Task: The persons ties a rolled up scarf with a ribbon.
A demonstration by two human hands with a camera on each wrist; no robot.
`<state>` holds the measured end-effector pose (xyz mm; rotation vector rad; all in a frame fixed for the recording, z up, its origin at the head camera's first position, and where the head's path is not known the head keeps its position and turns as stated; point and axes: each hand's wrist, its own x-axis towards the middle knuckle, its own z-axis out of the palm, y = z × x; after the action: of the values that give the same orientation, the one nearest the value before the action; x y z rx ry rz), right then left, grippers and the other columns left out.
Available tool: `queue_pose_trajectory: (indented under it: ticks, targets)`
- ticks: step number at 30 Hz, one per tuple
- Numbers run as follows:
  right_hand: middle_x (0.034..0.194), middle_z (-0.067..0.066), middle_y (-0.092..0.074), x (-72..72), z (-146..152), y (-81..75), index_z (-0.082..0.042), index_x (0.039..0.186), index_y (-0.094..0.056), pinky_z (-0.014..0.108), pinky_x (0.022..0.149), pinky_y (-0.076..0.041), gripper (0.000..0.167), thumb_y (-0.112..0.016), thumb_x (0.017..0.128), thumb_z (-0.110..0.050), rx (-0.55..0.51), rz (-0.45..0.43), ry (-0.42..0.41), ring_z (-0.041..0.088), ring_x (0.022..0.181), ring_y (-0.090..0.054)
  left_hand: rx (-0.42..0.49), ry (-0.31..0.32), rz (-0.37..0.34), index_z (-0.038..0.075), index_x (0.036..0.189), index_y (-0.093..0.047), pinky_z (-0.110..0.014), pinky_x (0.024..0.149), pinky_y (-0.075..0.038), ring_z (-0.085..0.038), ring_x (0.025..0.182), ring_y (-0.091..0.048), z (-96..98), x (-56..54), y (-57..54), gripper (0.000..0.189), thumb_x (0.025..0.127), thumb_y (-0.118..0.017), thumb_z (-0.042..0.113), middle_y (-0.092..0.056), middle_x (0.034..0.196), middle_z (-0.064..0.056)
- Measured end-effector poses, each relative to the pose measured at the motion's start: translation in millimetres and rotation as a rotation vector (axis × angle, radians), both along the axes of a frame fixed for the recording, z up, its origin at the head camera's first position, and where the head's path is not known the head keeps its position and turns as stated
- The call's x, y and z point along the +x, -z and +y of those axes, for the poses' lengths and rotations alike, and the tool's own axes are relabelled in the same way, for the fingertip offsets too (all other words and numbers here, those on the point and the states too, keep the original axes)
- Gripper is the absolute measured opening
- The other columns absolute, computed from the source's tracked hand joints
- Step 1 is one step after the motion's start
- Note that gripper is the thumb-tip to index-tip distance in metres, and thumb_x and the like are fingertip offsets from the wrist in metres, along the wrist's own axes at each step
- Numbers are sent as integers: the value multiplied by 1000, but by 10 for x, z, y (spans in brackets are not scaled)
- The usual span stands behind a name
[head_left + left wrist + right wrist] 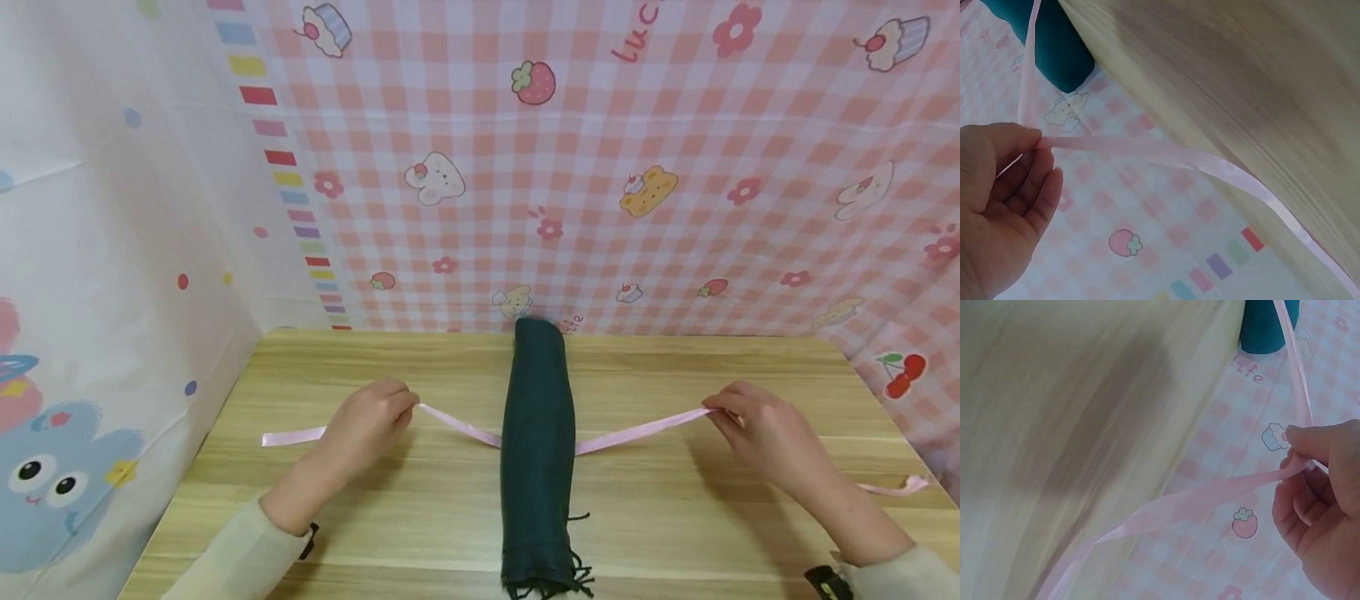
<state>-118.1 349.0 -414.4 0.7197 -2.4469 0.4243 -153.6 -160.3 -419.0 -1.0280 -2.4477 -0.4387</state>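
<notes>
A dark green scarf (537, 442), folded into a long roll with a fringe at its near end, lies lengthwise on the wooden table. A pink ribbon (637, 432) runs beneath it and comes out on both sides; the stretch under the scarf is hidden. My left hand (371, 425) pinches the ribbon between thumb and forefinger left of the scarf. On the other side my right hand (776, 433) pinches it too, raised over the table. Past the left fingers a ribbon tail (1222, 167) droops toward the table. Another tail (1172, 509) hangs from the right fingers.
The wooden table (442, 533) ends at a pink checked cloth (480, 242) hanging behind it, and the scarf's far end reaches that edge. A white printed cloth (112, 217) hangs at the left. The ribbon's knotted-looking right end (915, 483) lies near the table's right edge.
</notes>
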Motion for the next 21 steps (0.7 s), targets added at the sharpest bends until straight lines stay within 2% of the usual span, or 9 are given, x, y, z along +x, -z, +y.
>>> queue_pose_trajectory:
  ticks: [8, 13, 21]
  targets:
    - [84, 5, -71, -35, -94, -53, -2, 90, -79, 24, 53, -47, 33, -90, 62, 14, -35, 53, 28, 18, 63, -62, 145, 43, 118, -6, 91, -75, -37, 71, -61, -27, 80, -69, 104, -35, 16, 23, 74, -79, -21, -70, 84, -10]
    - [85, 6, -71, -73, -188, -93, -2, 88, -79, 24, 52, -47, 32, -90, 62, 13, -74, 105, 33, 20, 63, -63, 222, 43, 174, -6, 91, -75, -38, 71, -61, -29, 81, -70, 203, -48, 28, 21, 75, -78, -20, -72, 86, -13]
    - [84, 4, -71, -118, -365, -195, -2, 91, -80, 25, 57, -48, 30, -89, 66, 12, -135, 110, 50, 19, 66, -64, 274, -3, 186, -6, 93, -77, -38, 75, -62, -29, 84, -71, 328, -52, 5, 17, 80, -78, -16, -74, 91, -14]
